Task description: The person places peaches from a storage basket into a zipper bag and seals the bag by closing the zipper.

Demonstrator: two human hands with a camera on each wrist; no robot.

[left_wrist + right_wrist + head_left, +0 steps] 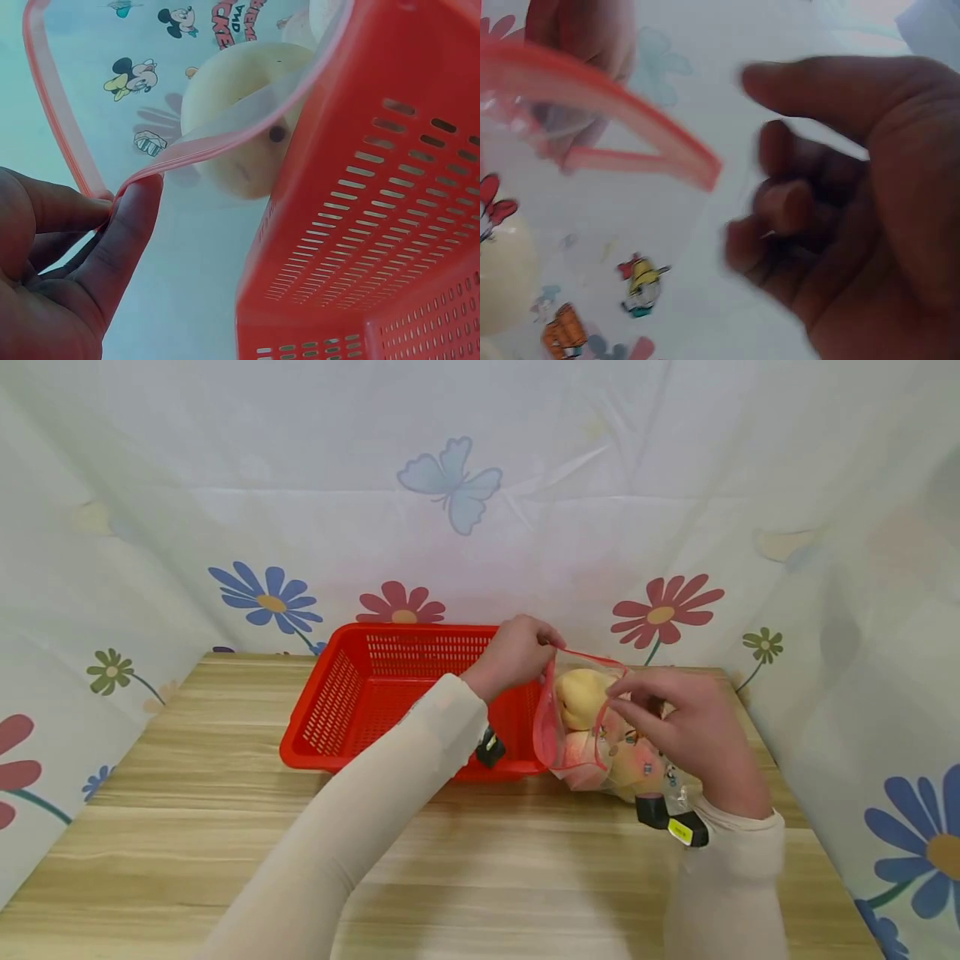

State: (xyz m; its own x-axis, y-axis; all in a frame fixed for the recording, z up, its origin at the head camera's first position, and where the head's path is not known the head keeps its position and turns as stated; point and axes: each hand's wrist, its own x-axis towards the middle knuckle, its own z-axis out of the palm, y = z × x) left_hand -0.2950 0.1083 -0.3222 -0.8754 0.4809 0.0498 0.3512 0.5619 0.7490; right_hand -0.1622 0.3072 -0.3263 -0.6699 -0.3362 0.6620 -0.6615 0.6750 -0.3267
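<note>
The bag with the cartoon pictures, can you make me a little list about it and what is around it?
bag: clear zip bag with a red rim, open at the top
inside: yellow and pink fruit
left hand: pinches the bag's rim
right hand: at the bag's other side, grip unclear
basket: red, just left of the bag
table: light wood

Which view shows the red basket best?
The head view: the whole red basket sits on the table, left of the bag. The left wrist view shows only a close slotted corner; the right wrist view shows none.
</note>
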